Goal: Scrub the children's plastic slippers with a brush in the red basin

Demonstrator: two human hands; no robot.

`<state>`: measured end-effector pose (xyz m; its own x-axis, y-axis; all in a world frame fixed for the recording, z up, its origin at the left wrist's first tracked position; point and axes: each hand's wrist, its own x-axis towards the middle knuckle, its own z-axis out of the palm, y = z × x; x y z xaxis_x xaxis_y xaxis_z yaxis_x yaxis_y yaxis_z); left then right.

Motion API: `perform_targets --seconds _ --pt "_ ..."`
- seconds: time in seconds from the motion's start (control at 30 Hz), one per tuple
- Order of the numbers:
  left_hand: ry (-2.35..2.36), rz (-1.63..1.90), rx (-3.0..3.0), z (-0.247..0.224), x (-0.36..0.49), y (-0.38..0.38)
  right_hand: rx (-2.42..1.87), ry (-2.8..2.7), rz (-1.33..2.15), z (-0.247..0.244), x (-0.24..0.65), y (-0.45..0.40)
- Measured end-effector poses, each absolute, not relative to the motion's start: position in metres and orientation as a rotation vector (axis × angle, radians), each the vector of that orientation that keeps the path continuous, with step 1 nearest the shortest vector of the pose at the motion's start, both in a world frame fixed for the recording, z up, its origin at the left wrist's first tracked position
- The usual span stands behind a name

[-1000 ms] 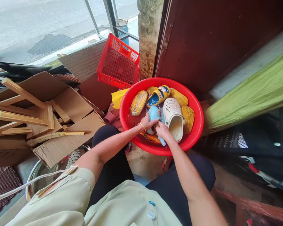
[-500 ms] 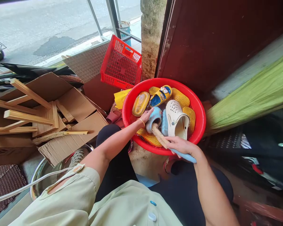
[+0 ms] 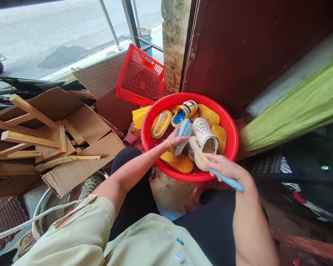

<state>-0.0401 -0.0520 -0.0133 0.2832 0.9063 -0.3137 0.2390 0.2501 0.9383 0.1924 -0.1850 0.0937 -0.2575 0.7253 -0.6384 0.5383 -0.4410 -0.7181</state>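
My left hand [image 3: 175, 140] is closed around a light blue slipper [image 3: 185, 128], which is tipped so its sole shows. In my right hand [image 3: 220, 165] is a scrub brush with a blue handle [image 3: 229, 180]; its pale bristles [image 3: 197, 153] are beside the slipper. Both hands are over a red basin [image 3: 145, 138] of water. Against the brush lies a white clog [image 3: 206, 132]. A yellow-and-blue slipper [image 3: 185, 112] rests behind it, and several yellow slippers [image 3: 161, 124] lie soles up around the basin. What is under the water is partly hidden.
A red plastic crate [image 3: 140, 79] leans behind the basin. To the left are an upturned wooden stool [image 3: 33, 139], cardboard [image 3: 84, 162] and a metal bowl [image 3: 40, 212] holding a grey clog [image 3: 88, 188]. Green cloth [image 3: 296, 107] hangs at right.
My left hand has turned the light blue slipper from opening toward me to sole showing. The brush has come out of its opening and moved slightly right. The yellow-and-blue slipper has shifted.
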Motion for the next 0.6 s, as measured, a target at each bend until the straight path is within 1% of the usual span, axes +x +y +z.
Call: perform_targets --seconds 0.13,0.3,0.43,0.6 --pt "1.129 0.863 1.598 0.019 -0.049 -0.043 -1.806 -1.481 1.668 0.099 0.212 -0.188" --pt "1.001 1.015 1.921 0.054 -0.049 -0.040 -1.853 -1.479 1.597 0.090 0.211 -0.183" --pt "0.883 1.101 2.093 0.060 -0.043 -0.041 -1.832 -1.499 1.595 0.085 0.207 -0.181" --pt "0.947 1.169 2.088 0.059 -0.038 -0.045 -1.869 -1.552 1.557 0.084 0.204 -0.182"
